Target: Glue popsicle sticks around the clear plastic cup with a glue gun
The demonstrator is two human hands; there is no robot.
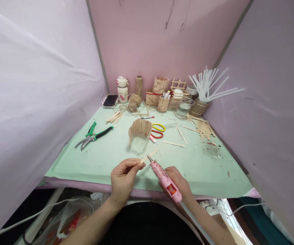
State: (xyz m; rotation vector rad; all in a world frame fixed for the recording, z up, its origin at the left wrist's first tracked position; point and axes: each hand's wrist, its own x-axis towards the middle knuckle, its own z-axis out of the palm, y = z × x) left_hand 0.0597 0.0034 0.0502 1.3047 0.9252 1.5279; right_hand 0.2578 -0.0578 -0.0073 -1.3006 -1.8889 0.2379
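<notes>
My left hand (126, 175) pinches one end of a wooden craft stick (150, 155) above the table's front part. In my right hand (178, 182) is a pink hot glue gun (164, 180), its metal nozzle at the stick's surface; whether it touches I cannot tell. Just beyond the hands stands a clear container (139, 144) with craft sticks (139, 127) lining its back and sides. Scissors with yellow and red handles (158, 131) lie right beside it, partly hidden. Loose craft sticks (173, 144) are scattered to the right.
Green-handled pruning shears (92, 136) lie at left. Along the back stand a phone (110, 100), a white bottle (122, 90), tangled twine (135, 102), a pen cup (163, 104), a water bowl (184, 108) and a jar of white glue sticks (200, 107). Fabric walls enclose the table.
</notes>
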